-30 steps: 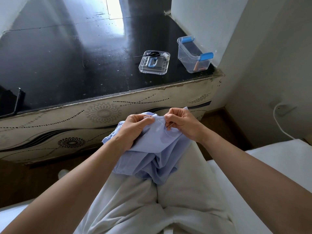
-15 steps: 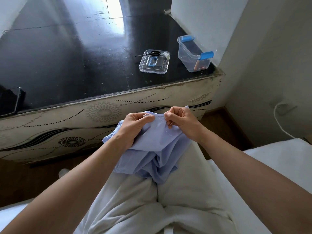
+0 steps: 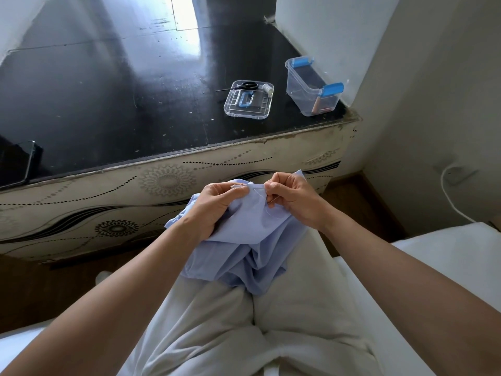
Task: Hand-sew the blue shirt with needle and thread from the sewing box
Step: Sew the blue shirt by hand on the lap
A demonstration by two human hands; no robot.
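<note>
The light blue shirt point(image 3: 244, 251) lies bunched on my lap over pale trousers. My left hand point(image 3: 217, 204) grips the shirt's upper edge, thumb and fingers pinching the fabric. My right hand point(image 3: 292, 199) is curled at the same edge a little to the right, pinching what looks like a thin needle point(image 3: 272, 202) with pale thread looping onto the cloth. The clear sewing box point(image 3: 311, 90) with blue clasps stands open on the black table at the far right. Its lid point(image 3: 248, 104) lies beside it.
Black scissors point(image 3: 244, 86) and a white thread spool point(image 3: 267, 88) rest on the lid. The black table point(image 3: 108, 90) has a patterned front edge just beyond my knees. A dark phone point(image 3: 19, 164) lies at its left edge. A white cable point(image 3: 450, 196) runs down the wall.
Both hands stay at the shirt's top edge; the right hand's fingers have shifted slightly while working the needle. Nothing else moved.
</note>
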